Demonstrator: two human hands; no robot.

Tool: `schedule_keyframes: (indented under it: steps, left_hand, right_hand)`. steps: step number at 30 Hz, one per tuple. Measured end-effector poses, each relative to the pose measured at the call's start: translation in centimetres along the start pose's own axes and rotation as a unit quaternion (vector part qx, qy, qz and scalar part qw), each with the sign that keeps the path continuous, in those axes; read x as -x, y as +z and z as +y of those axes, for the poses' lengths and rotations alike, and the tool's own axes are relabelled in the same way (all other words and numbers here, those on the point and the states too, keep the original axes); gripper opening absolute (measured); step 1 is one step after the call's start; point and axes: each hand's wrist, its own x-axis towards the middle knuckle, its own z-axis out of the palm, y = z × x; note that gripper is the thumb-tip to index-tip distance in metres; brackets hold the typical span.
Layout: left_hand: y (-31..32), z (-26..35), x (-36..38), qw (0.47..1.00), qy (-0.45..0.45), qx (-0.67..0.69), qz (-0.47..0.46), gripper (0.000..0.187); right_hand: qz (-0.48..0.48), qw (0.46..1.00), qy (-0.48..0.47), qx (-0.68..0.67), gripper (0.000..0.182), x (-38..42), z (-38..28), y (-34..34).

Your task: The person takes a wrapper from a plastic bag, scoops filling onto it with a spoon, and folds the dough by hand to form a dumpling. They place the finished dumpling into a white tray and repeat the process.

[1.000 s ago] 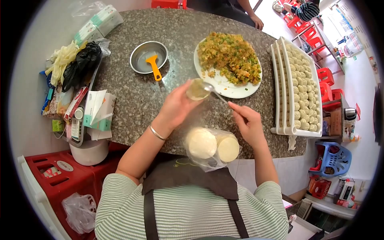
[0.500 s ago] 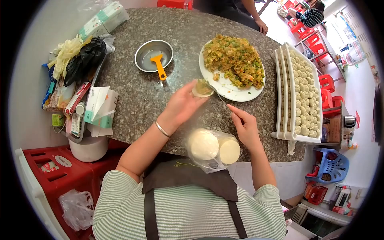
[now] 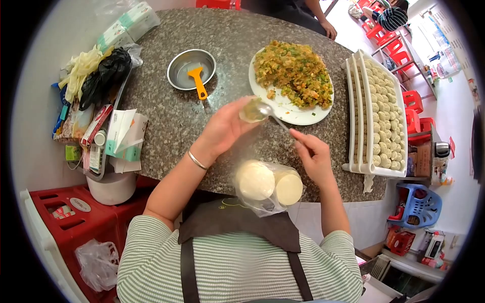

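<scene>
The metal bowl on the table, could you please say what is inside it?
An orange tool, its handle crossing the rim of the bowl; the bottom beneath its head is hidden.

Between the metal bowl (image 3: 177,65) on the left and the heaped plate (image 3: 298,118) on the right, bare stone countertop (image 3: 233,45) leaves a lane for a hand. The left hand (image 3: 226,126), wrapper (image 3: 249,112) and spoon (image 3: 279,122), slanting from the right hand (image 3: 314,154), obstruct its near end. Between 2 forearms, a bag of discs (image 3: 256,180) blocks the near edge. Stacked trays (image 3: 371,126) wall off the right.
</scene>
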Motion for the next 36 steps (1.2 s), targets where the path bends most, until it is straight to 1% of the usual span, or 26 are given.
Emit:
schedule_keyframes:
  steps: [1,2,3,4,6,8,10,11,12,13,14,15,16,18,19,21,22,23,24,25,26,29,31,33,34,36]
  left_hand:
    - [0.2,0.0,-0.1,1.000,-0.001,-0.003,-0.003,0.041]
    - [0.6,-0.2,-0.2,0.992,0.041,-0.121,-0.014,0.042]
    - [1.0,-0.2,-0.5,0.968,0.084,-0.237,-0.026,0.044]
    - [1.4,-0.2,-0.8,0.967,0.081,-0.240,-0.034,0.044]
    - [2.5,-0.1,-1.4,0.968,0.073,-0.234,-0.048,0.048]
    - [3.9,-0.3,-2.0,0.974,0.063,-0.213,-0.049,0.048]
    - [5.0,-0.8,-2.4,0.979,0.051,-0.193,-0.047,0.048]
    - [5.3,-1.0,-2.5,0.973,0.062,-0.218,-0.037,0.046]
    - [5.5,-1.2,-2.5,0.967,0.076,-0.242,-0.026,0.044]
    - [5.6,-1.5,-2.5,0.966,0.072,-0.246,-0.031,0.044]
    - [5.3,-1.8,-2.5,0.953,0.115,-0.277,-0.035,0.043]
    - [5.1,-1.9,-2.5,0.938,0.159,-0.306,-0.038,0.041]
    - [4.9,-2.0,-2.4,0.937,0.159,-0.310,-0.038,0.041]
    - [4.5,-2.1,-2.4,0.907,0.246,-0.342,-0.022,0.036]
    - [4.1,-2.2,-2.5,0.906,0.247,-0.344,-0.020,0.036]
    - [3.5,-2.4,-2.7,0.870,0.285,-0.403,0.003,0.029]
    - [3.3,-2.3,-2.7,0.870,0.284,-0.404,0.005,0.029]
    - [3.2,-2.2,-2.6,0.854,0.308,-0.420,0.004,0.024]
    - [3.2,-2.2,-2.6,0.837,0.330,-0.437,0.003,0.020]
    - [3.2,-2.0,-2.6,0.837,0.330,-0.437,0.005,0.020]
    - [3.4,-1.8,-2.5,0.838,0.334,-0.431,-0.010,0.019]
    - [3.4,-1.6,-2.5,0.841,0.333,-0.424,-0.030,0.019]
    - [3.3,-1.6,-2.6,0.844,0.328,-0.424,-0.034,0.020]
    - [3.1,-1.7,-2.6,0.868,0.302,-0.394,-0.007,0.020]
    - [3.1,-1.6,-2.6,0.868,0.302,-0.395,-0.006,0.020]
    - [3.3,-1.2,-2.5,0.867,0.304,-0.393,-0.030,0.019]
  right_hand:
    - [0.058,0.998,0.020,-0.008,0.031,0.0,0.5,-0.1]
    - [0.119,0.992,0.040,-0.016,0.032,-0.1,0.9,-0.5]
    - [0.116,0.989,0.079,0.055,0.029,-0.3,1.3,-1.3]
    - [0.125,0.987,0.081,0.056,0.029,-0.6,1.7,-1.4]
    - [0.146,0.978,0.044,0.144,0.025,-1.3,2.5,-1.6]
    - [0.163,0.975,0.058,0.141,0.021,-2.1,2.3,-1.4]
    - [0.204,0.970,-0.076,0.111,0.021,-3.4,0.9,-1.2]
    - [0.213,0.968,-0.071,0.113,0.021,-3.8,0.6,-0.9]
    - [0.192,0.980,-0.060,-0.010,0.020,-4.2,0.3,-0.5]
    - [0.167,0.975,-0.051,-0.134,0.020,-4.5,0.1,-0.2]
    - [0.172,0.974,-0.051,-0.136,0.020,-4.8,0.0,0.0]
    - [0.184,0.966,-0.031,-0.178,0.018,-5.1,-0.2,0.3]
    - [0.195,0.956,-0.012,-0.221,0.017,-5.3,-0.3,0.5]
    - [0.197,0.955,-0.011,-0.220,0.017,-5.5,-0.6,0.9]
    - [0.198,0.956,-0.008,-0.216,0.016,-5.5,-0.7,1.0]
    - [0.198,0.960,-0.020,-0.196,0.015,-5.8,-1.1,1.1]
    - [0.200,0.964,-0.032,-0.171,0.015,-6.0,-1.3,0.9]
    - [0.198,0.964,-0.032,-0.172,0.015,-6.1,-1.3,0.7]
    - [0.165,0.968,0.010,-0.190,0.016,-6.3,-1.2,0.3]
    - [0.130,0.968,0.052,-0.207,0.018,-6.5,-1.2,0.0]
    - [0.129,0.968,0.053,-0.208,0.018,-6.8,-1.3,0.0]
    - [0.127,0.957,0.040,-0.258,0.017,-7.3,-1.6,0.0]
    - [0.129,0.967,0.011,-0.219,0.016,-7.3,-1.7,0.2]
    - [0.136,0.969,0.003,-0.206,0.016,-7.5,-1.8,0.5]
    - [0.146,0.971,-0.006,-0.192,0.015,-7.6,-1.8,0.5]
    - [0.134,0.969,-0.002,-0.207,0.015,-7.8,-1.6,0.4]
